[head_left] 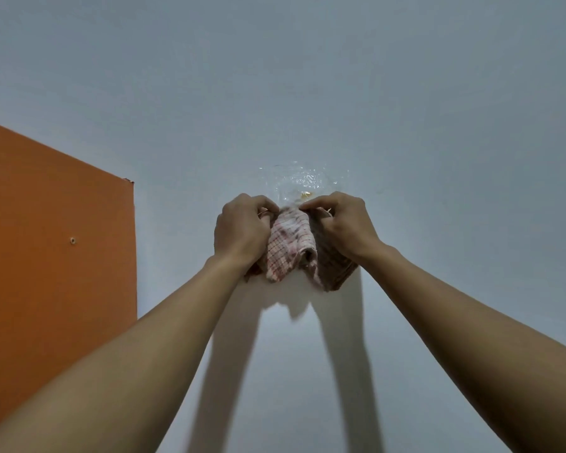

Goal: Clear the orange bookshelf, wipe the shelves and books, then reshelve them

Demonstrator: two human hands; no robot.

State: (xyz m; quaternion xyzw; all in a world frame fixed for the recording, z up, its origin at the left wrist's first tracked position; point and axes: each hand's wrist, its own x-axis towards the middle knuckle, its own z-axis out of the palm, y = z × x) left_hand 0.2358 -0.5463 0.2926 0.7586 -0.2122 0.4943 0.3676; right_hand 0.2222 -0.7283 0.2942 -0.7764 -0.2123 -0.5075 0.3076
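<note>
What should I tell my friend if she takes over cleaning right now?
Left hand: closed on the cloth, at its left side.
Right hand: closed on the same cloth, at its right side.
The checked cloth hangs bunched between both hands, in front of a pale wall.
Just above the hands, something clear and shiny sits on the wall; what it is cannot be told.
Only an orange side panel of the bookshelf shows, at the left.
No books or shelves in view, so done and left cannot be judged.
</note>
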